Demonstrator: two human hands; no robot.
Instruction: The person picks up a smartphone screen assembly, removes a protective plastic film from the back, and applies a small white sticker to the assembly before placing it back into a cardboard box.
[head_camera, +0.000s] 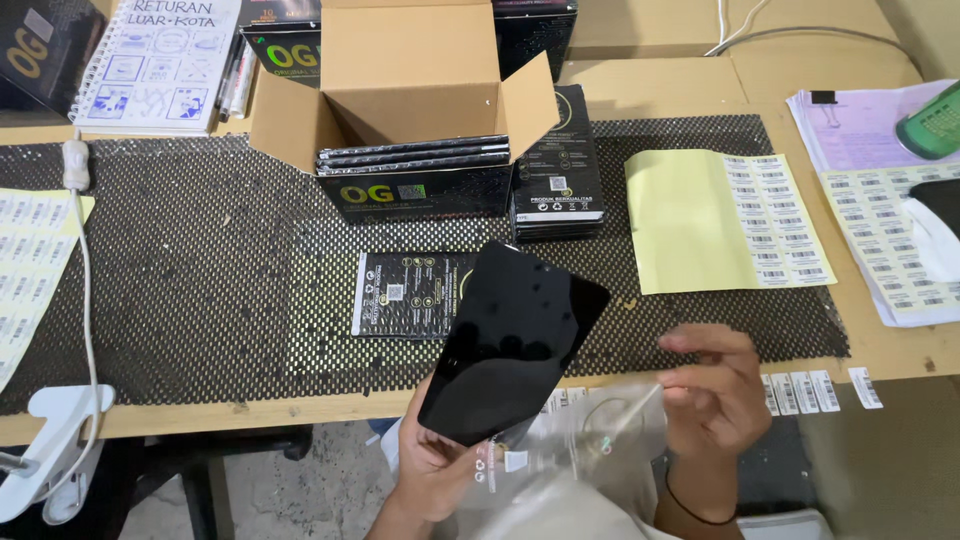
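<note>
The left hand (432, 470) grips a black glass panel (512, 340) (tilted) from beneath. The right hand (712, 395) pinches a clear plastic sleeve (590, 430) just beside it, over the table edge (300, 408).

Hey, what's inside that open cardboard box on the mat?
The cardboard box shows several flat black packs stacked at its open front. Its deeper interior looks bare; anything beneath the stack is covered.

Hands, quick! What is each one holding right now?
Left hand: closed on the black glass sheet.
Right hand: fingers pinched on the clear plastic bag.
</note>
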